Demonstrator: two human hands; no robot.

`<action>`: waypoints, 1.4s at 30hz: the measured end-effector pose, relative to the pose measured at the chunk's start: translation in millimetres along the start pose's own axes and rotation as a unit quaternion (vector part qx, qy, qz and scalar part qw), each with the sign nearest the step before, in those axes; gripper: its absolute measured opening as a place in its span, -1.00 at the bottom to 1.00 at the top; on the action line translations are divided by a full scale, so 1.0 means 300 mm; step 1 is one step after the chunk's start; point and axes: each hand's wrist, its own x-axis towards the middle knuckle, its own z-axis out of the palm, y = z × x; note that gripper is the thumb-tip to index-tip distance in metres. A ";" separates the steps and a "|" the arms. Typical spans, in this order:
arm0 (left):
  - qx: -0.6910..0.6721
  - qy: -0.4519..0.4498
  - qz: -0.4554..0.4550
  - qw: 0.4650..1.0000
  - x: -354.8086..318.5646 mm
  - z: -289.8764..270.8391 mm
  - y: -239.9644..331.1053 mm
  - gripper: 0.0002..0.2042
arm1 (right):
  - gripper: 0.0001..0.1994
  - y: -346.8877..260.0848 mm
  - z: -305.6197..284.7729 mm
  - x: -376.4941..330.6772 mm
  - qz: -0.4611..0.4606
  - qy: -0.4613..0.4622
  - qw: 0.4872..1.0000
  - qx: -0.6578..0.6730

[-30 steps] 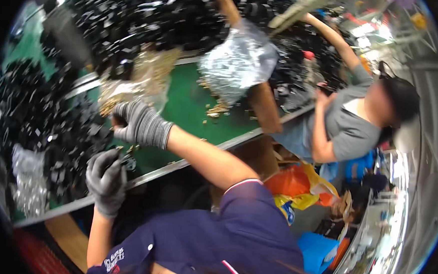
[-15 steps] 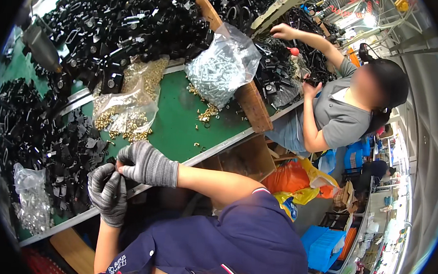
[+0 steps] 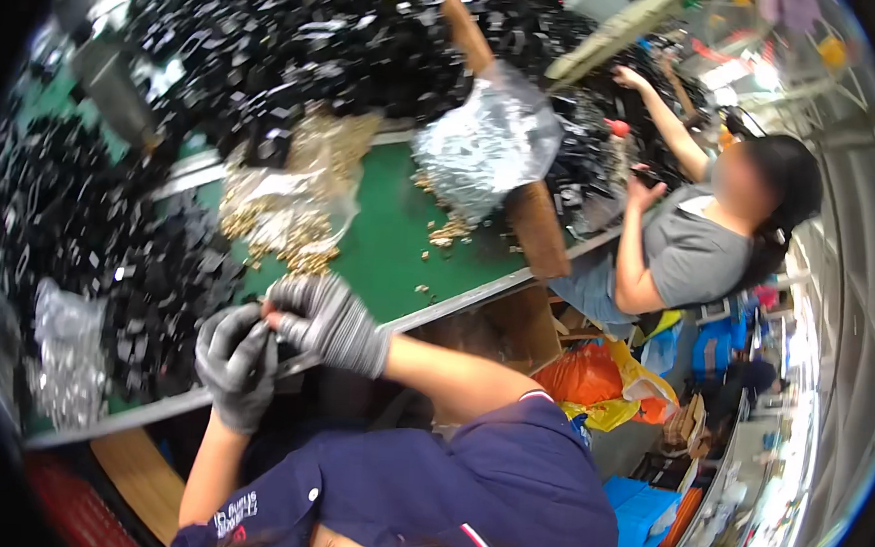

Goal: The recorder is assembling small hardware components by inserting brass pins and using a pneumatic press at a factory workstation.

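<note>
Centrally in the head view, a green worktable (image 3: 391, 216) with a pale metal edge carries three clear plastic bags and loose stock. The nearest, an opened bag (image 3: 335, 179), lies on its side and contains small brass-coloured pieces (image 3: 308, 258), some of which spill from its mouth toward the near edge. To its right, a fuller bag (image 3: 485, 146) holds silvery pieces, blurred in outline, and rests against a wooden board (image 3: 538, 230) set across the table; a few brass-coloured pieces lie loose beside it. At far left, a third bag (image 3: 70, 356) contains small, shiny, pale pieces. Below the table stands an open cardboard box (image 3: 514, 328), its contents indistinct; an orange bag (image 3: 584, 373) and a blue bin (image 3: 640, 522) lie farther right.

Both of the wearer's hands are in grey knitted gloves and meet at the table's near edge. The left hand (image 3: 236, 367) is half curled, palm inward; the right hand (image 3: 332, 325) has its thumb and fingers drawn together, a bare fingertip showing. Their fingertips converge closely, but whether either grips a small piece cannot be told.

A near heap of black pieces (image 3: 137, 265) lies just beyond and left of the left hand; the brass-coloured pieces lie just beyond the right hand, apart from it. Across the board, a co-worker (image 3: 699, 254) reaches over another dark heap.
</note>
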 end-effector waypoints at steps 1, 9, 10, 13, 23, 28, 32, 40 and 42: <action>0.012 -0.003 -0.007 1.000 -0.014 -0.014 0.010 -0.77 | -0.82 -0.008 -0.033 0.027 0.015 -0.064 0.998 -0.017; -0.017 0.037 -0.003 0.999 -0.004 0.014 -0.005 -0.79 | -0.60 -0.269 -0.197 0.305 -0.391 0.267 0.851 -0.226; -0.007 0.031 -0.013 0.999 -0.002 0.019 -0.010 -0.79 | -0.60 -0.283 -0.158 0.366 -0.388 0.261 0.858 -0.214; -0.022 0.038 -0.008 0.999 -0.008 0.032 -0.016 -0.79 | -0.29 -0.267 -0.036 0.536 -0.269 0.241 0.922 0.136; -0.056 0.035 -0.027 0.997 -0.033 0.005 -0.027 -0.82 | -0.43 -0.292 0.010 0.291 -0.187 0.102 0.943 0.257; -0.052 0.033 -0.025 0.998 -0.029 0.004 -0.028 -0.82 | -0.39 -0.247 0.014 0.126 -0.160 0.074 0.958 0.224; -0.049 0.030 -0.026 0.998 -0.023 0.008 -0.026 -0.82 | -0.42 -0.209 0.017 0.122 -0.170 0.082 0.946 0.265; -0.060 0.021 -0.033 0.997 -0.021 0.003 -0.018 -0.75 | -0.39 -0.128 0.006 0.141 -0.174 0.083 0.966 0.173; -0.063 0.017 -0.029 0.997 -0.020 0.001 -0.018 -0.76 | -0.39 -0.120 0.015 0.144 -0.182 0.072 0.960 0.202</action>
